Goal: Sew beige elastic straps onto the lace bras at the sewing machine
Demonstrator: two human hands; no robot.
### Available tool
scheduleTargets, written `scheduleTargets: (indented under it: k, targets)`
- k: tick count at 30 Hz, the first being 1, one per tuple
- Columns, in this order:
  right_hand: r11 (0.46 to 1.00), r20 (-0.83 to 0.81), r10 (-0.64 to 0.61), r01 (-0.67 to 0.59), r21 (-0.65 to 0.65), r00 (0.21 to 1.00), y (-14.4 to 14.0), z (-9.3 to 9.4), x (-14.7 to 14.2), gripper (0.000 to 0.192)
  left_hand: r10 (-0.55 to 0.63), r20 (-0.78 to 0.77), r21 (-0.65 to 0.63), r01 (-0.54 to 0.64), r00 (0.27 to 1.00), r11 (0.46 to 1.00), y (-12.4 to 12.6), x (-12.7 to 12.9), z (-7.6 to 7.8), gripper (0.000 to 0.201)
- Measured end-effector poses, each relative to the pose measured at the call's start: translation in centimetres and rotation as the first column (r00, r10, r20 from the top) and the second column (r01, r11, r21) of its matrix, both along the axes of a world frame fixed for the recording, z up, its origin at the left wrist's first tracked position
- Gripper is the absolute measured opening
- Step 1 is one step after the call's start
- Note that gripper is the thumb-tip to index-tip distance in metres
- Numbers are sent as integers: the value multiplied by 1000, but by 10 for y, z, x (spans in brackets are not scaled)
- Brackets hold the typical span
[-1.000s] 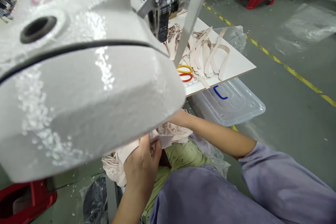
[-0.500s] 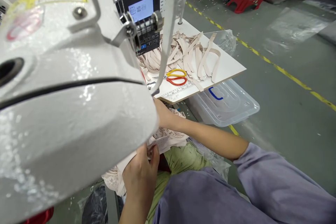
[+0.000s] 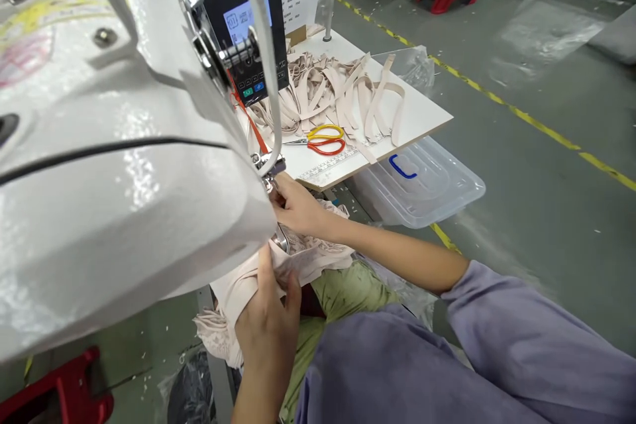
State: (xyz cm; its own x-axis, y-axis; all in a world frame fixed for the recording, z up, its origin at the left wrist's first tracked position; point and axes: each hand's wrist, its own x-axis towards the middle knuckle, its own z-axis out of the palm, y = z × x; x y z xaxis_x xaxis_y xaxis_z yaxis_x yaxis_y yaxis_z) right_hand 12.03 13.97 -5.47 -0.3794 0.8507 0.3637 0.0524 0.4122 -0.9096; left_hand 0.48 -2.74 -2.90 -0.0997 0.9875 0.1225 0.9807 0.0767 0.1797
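Right now the left hand [image 3: 268, 318] pinches the pink fabric [image 3: 298, 258] under the sewing machine [image 3: 124, 179], while the right hand [image 3: 293, 205], fingers closed on that cloth, presses just beside the needle area. Risk: fingertips that close could get caught if the fabric slips forward.

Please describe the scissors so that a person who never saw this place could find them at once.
Start from the big white sewing machine and look right to the white table beside it. Near the table's front edge, beside the heap of beige straps, lie the scissors. Their yellow and red handle loops are the only bright colours on that table.
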Motion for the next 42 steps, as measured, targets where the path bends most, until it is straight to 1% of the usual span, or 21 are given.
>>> scheduleTargets:
  k: [2, 6, 9, 13, 18, 23, 25, 27, 29, 30, 31, 32, 33, 34, 36, 37, 38, 39, 40, 41, 42]
  targets:
    - [999, -50, -10, 8, -51, 999, -6, -3, 3, 27, 6, 15, 4, -6, 1000, 1000, -1, -2, 0, 65]
    - [981, -100, -38, 18, -194, 994, -20, -11, 13, 27, -4, 47, -40, 6, 999, 999, 1, 2, 3, 67]
    - [960, -108, -50, 18, -278, 993, -30, -17, 22, 25, -4, 23, -11, 4, 1000, 1000, 1, 3, 3, 65]
    - [942, -107, -4, -32, -334, 994, -42, -22, 29, 26, 10, 4, 39, -10, 1000, 999, -4, 0, -1, 64]
    - [925, -49, 63, -76, -371, 997, -57, -15, 37, 30, 64, 34, 83, -67, 997, 994, -8, 3, -5, 86]
    - [933, 19, 118, -104, -344, 993, -74, -1, 50, 36, 67, 64, 40, -70, 996, 997, -14, 13, -6, 88]
    - [935, 52, 153, -128, -331, 987, -85, 2, 55, 40, 0, 65, 80, -5, 998, 997, -23, 23, -9, 90]
    - [921, 41, 184, -158, -357, 982, -97, 4, 58, 37, -137, 112, 103, 126, 984, 987, -37, 33, -13, 95]
    - [880, -46, 178, -180, -439, 983, -108, 3, 62, 32, -234, 220, 80, 221, 947, 972, -53, 39, -13, 98]
    - [851, -102, 160, -189, -490, 982, -112, 3, 64, 32, -241, 292, 53, 236, 926, 970, -61, 40, -11, 95]
    - [818, -157, 137, -201, -540, 978, -115, 4, 66, 33, -237, 361, 34, 242, 902, 970, -67, 38, -8, 88]
    - [786, -198, 127, -220, -578, 972, -118, 5, 68, 33, -243, 412, 48, 246, 878, 968, -71, 35, -3, 77]
    - [757, -226, 143, -254, -603, 964, -120, 7, 70, 34, -269, 435, 99, 252, 859, 963, -74, 30, 3, 64]
    - [726, -247, 195, -309, -615, 949, -121, 10, 71, 33, -317, 424, 178, 265, 848, 948, -74, 25, 9, 54]
    - [643, -261, 399, -471, -603, 879, -122, 17, 72, 30, -429, 306, 316, 335, 850, 888, -70, 16, 20, 44]
    - [603, -230, 526, -550, -577, 818, -123, 20, 72, 27, -462, 236, 322, 380, 855, 867, -65, 13, 24, 42]
    - [588, -155, 637, -606, -536, 755, -123, 22, 70, 23, -470, 190, 271, 414, 862, 869, -60, 10, 24, 37]
    - [620, -25, 699, -624, -476, 714, -124, 22, 68, 20, -441, 174, 175, 413, 881, 894, -55, 7, 23, 31]
    - [697, 153, 695, -608, -380, 702, -125, 20, 65, 18, -366, 187, 56, 362, 912, 931, -50, 3, 19, 28]
    - [790, 345, 613, -564, -241, 711, -126, 15, 61, 18, -253, 238, -72, 276, 938, 958, -45, 0, 13, 34]
    - [861, 505, 467, -504, -72, 725, -127, 9, 57, 19, -113, 341, -203, 190, 933, 961, -42, -3, 6, 41]
